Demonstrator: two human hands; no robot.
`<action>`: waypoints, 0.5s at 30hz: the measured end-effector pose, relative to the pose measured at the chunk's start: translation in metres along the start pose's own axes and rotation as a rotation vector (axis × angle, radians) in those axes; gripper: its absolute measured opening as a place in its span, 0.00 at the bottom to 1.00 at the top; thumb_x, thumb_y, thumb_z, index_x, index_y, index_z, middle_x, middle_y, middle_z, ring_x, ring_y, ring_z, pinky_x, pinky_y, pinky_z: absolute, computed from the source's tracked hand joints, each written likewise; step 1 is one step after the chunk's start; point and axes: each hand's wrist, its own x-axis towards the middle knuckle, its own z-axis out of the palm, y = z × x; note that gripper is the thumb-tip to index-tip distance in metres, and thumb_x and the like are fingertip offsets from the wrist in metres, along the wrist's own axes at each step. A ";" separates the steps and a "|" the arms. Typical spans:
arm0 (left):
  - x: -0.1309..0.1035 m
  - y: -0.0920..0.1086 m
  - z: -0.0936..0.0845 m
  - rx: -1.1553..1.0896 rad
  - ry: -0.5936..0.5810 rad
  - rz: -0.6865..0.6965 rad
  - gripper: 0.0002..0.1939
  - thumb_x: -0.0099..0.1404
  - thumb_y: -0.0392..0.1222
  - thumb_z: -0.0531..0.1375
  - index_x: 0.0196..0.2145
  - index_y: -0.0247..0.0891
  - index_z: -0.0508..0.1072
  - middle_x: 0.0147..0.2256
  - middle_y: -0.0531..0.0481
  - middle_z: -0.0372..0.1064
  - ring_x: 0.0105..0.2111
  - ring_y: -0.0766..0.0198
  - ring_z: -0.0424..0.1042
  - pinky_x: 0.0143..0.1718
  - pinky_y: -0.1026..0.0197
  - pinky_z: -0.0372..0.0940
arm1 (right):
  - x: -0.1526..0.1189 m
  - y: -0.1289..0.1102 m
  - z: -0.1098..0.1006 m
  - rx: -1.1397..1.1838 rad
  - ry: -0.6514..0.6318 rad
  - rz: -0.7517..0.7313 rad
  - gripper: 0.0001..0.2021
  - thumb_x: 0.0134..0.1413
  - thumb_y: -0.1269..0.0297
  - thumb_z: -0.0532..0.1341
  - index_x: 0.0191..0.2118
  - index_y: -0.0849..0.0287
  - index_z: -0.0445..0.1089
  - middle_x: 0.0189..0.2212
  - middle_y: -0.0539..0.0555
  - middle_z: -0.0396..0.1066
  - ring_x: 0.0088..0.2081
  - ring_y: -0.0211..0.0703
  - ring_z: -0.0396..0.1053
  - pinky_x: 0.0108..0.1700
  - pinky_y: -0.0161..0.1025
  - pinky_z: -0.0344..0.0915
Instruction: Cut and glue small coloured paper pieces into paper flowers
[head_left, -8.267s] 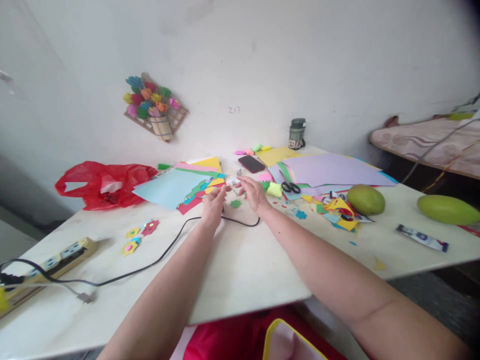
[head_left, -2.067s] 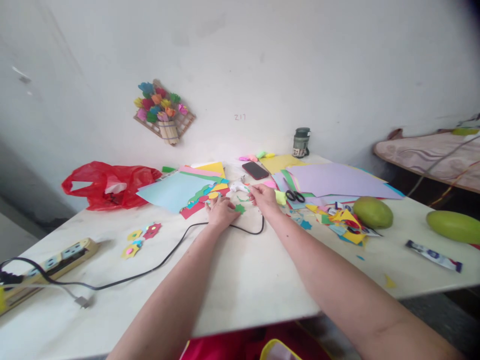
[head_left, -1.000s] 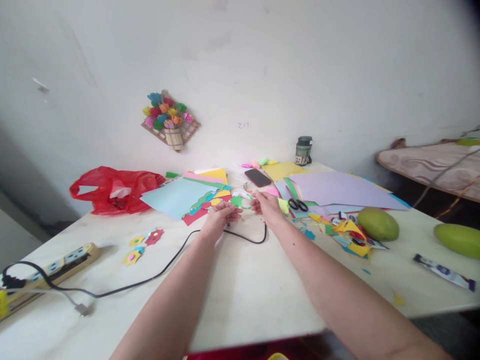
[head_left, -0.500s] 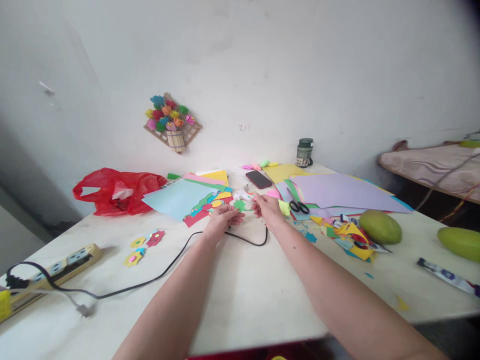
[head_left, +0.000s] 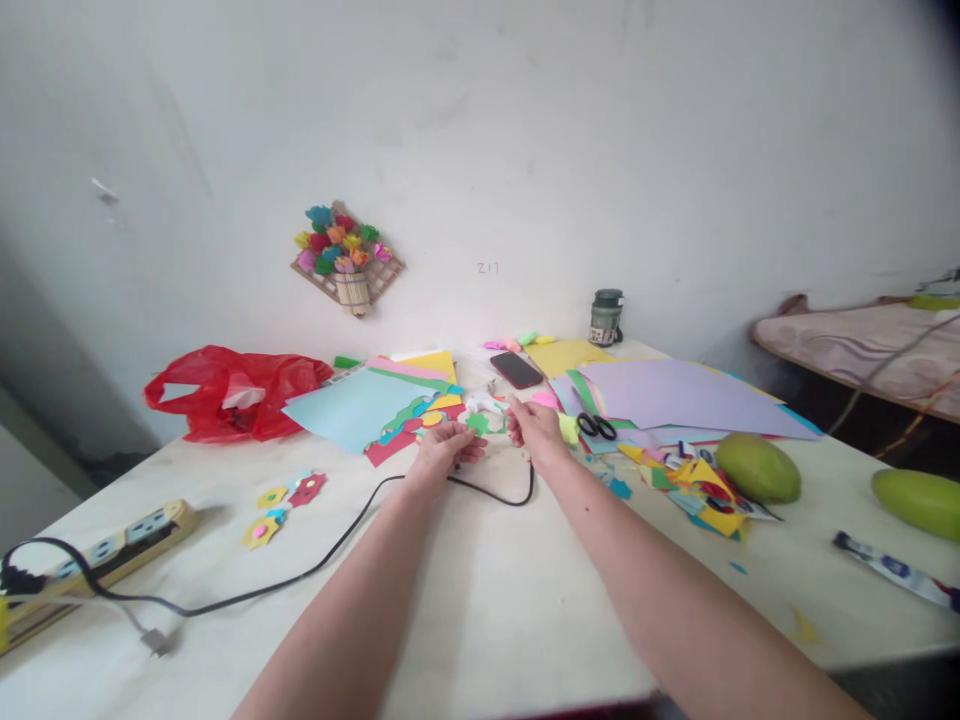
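My left hand [head_left: 448, 452] is over the middle of the table, fingers spread a little and pointing right, with nothing visible in it. Across a small gap, my right hand [head_left: 534, 430] has its fingers pinched together; whatever they hold is too small to name. A green paper shape [head_left: 477, 424] lies just beyond and between the hands. Behind it sits a white object [head_left: 484, 401], partly hidden. The black cable [head_left: 495, 496] curves on the table just below both hands.
Black scissors [head_left: 597, 426], a phone [head_left: 516, 369] and purple paper [head_left: 667, 392] lie beyond my right hand. Paper scraps [head_left: 716, 495] and a green fruit [head_left: 759, 468] are at right. Paper flowers [head_left: 262, 530], a power strip [head_left: 112, 548] and a red bag [head_left: 262, 415] are at left.
The camera view has tilted up slightly, so the table sits lower in the picture. My left hand's fingers have opened slightly; my right hand stays pinched.
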 end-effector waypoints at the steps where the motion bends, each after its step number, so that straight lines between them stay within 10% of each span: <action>1: -0.001 0.000 0.001 -0.003 -0.003 -0.003 0.22 0.42 0.51 0.71 0.25 0.34 0.67 0.27 0.46 0.76 0.23 0.67 0.73 0.26 0.66 0.65 | 0.000 0.000 0.000 -0.009 0.009 -0.006 0.10 0.46 0.61 0.64 0.23 0.62 0.68 0.14 0.46 0.64 0.13 0.30 0.58 0.14 0.28 0.54; 11: -0.001 -0.002 0.003 0.060 -0.002 -0.035 0.20 0.43 0.50 0.71 0.25 0.36 0.66 0.25 0.47 0.76 0.21 0.67 0.71 0.24 0.67 0.63 | -0.002 0.002 0.002 -0.053 -0.018 -0.024 0.15 0.49 0.54 0.62 0.22 0.61 0.67 0.13 0.47 0.63 0.12 0.31 0.57 0.12 0.29 0.52; 15: -0.002 -0.001 0.004 0.079 -0.014 -0.027 0.20 0.43 0.50 0.70 0.24 0.36 0.67 0.26 0.46 0.76 0.22 0.66 0.72 0.25 0.65 0.63 | 0.002 0.005 0.003 -0.064 -0.003 -0.015 0.06 0.43 0.67 0.65 0.24 0.61 0.68 0.15 0.46 0.66 0.16 0.31 0.62 0.15 0.28 0.56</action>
